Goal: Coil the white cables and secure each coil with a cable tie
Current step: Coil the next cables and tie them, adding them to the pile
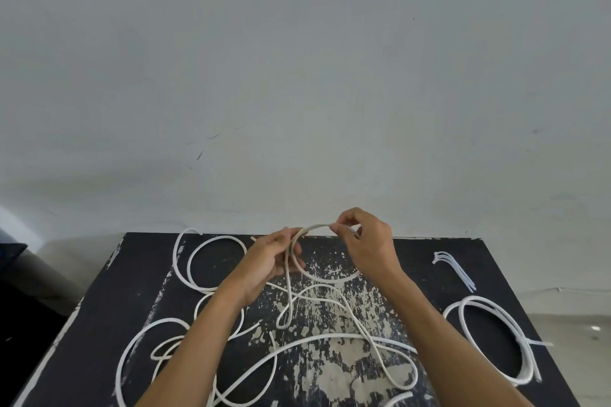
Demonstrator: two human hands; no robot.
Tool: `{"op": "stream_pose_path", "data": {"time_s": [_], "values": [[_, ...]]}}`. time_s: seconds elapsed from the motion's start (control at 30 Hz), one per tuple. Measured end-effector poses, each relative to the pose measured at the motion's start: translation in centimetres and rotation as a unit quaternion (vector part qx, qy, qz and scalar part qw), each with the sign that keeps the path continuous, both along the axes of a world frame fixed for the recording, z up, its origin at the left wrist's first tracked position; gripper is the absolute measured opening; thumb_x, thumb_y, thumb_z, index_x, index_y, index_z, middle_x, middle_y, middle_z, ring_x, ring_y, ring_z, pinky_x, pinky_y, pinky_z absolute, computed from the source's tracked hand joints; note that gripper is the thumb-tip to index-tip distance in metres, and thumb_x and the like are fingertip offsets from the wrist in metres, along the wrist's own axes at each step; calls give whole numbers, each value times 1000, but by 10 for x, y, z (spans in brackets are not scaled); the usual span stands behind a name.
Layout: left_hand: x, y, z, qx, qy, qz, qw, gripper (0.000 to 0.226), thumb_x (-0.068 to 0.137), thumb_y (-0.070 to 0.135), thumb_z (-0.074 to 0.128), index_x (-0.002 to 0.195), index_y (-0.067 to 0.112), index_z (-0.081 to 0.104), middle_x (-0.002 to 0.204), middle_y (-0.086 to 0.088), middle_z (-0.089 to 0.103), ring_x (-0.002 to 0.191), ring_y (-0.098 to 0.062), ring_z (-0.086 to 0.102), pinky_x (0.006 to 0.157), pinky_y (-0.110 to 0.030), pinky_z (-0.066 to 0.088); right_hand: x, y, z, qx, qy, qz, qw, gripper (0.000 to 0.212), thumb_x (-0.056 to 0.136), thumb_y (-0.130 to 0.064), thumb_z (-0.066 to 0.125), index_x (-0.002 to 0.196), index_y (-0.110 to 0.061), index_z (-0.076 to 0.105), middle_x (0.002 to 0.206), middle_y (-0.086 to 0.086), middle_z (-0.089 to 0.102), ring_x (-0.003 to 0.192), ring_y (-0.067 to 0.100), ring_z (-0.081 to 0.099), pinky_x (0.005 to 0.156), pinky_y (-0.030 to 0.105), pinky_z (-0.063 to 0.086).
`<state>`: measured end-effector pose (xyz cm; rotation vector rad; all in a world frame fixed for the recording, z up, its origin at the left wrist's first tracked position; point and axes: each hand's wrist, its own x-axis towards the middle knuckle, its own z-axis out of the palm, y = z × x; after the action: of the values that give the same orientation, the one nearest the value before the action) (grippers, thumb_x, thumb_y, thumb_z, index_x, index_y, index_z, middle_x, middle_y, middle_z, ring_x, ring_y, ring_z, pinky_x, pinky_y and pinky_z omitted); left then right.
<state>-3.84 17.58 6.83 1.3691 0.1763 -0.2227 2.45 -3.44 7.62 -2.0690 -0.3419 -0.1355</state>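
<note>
Cable in work (325, 279): thin, white, matte; I see one loop raised above the tabletop (429, 274), the rest trailing in loose curves.
Left hand (276, 259): fingers curled round the loop's left side.
Right hand (365, 241): pinches the loop's top.
Finished coil (496, 340): right, tied.
Cable ties (458, 269): far right, bundled.

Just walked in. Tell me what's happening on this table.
A person is winding a white cable into a loop above a worn black table. The left hand grips the gathered turns while the right hand pinches the top of the loop. Most of that cable trails loose on the table. One finished coil, already tied, lies on the right, with spare cable ties behind it.
</note>
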Motion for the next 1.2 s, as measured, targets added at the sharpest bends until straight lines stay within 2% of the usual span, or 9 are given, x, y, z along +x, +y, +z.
{"op": "stream_pose_path", "data": {"time_s": [0.17,0.4,0.57,0.73,0.87,0.93,1.03,1.13,1.2], "values": [[9,-21,13,128,-73,47,988,32,108,24,47,110,34,77,67,4,52,56,-13,52,62,-30,53,-4,5,6,-52,-69,27,996,11,92,-28,75,88,-26,65,86,-15,66,68,-9,55,58,11,34],[15,-26,16,178,-67,28,981,43,106,32,52,103,-9,63,58,-6,31,48,-17,25,52,-35,21,-8,3,16,-132,-124,32,983,10,98,-39,66,101,-33,59,89,-11,68,59,6,53,54,31,45],[16,-23,19,211,-98,0,973,40,104,37,55,73,16,69,57,-3,35,49,-15,27,53,-33,23,-8,2,15,-159,-73,103,979,22,105,-32,54,120,-19,63,97,0,64,79,16,59,71,33,49],[14,-15,15,121,-76,-24,989,33,102,45,53,104,23,78,65,3,55,55,-17,55,55,-25,46,-3,4,17,-74,-28,35,996,18,106,-23,52,104,-12,67,90,-6,58,78,4,52,66,13,37],[9,-8,2,31,-59,-16,998,40,102,42,50,114,14,76,75,3,59,72,-22,67,70,-27,53,-2,2,16,48,97,-49,993,21,107,-37,49,109,-21,63,80,-2,62,66,14,54,59,30,46],[9,-11,-1,15,-66,28,997,45,96,40,55,116,4,72,79,8,61,64,-17,63,68,-28,54,-6,4,14,57,138,-46,988,19,107,-37,48,109,-23,62,80,2,64,68,18,57,64,41,50],[11,-15,0,57,-96,98,989,33,99,30,59,106,3,75,68,13,58,51,-9,43,54,-25,43,-10,2,15,19,142,9,990,12,106,-32,52,103,-24,61,80,1,63,66,13,53,60,29,46],[15,-12,13,122,-123,49,984,24,101,26,60,97,13,80,58,9,47,49,-8,35,49,-20,31,-9,-4,24,-11,130,95,987,11,101,-32,61,106,-22,64,77,-3,62,60,5,51,55,17,42],[17,-13,22,159,-135,-7,978,25,101,28,61,96,13,80,57,9,45,49,-9,35,48,-20,30,-10,-1,30,-28,136,131,982,20,101,-39,60,106,-20,67,70,-7,62,57,3,52,58,21,43]]}}
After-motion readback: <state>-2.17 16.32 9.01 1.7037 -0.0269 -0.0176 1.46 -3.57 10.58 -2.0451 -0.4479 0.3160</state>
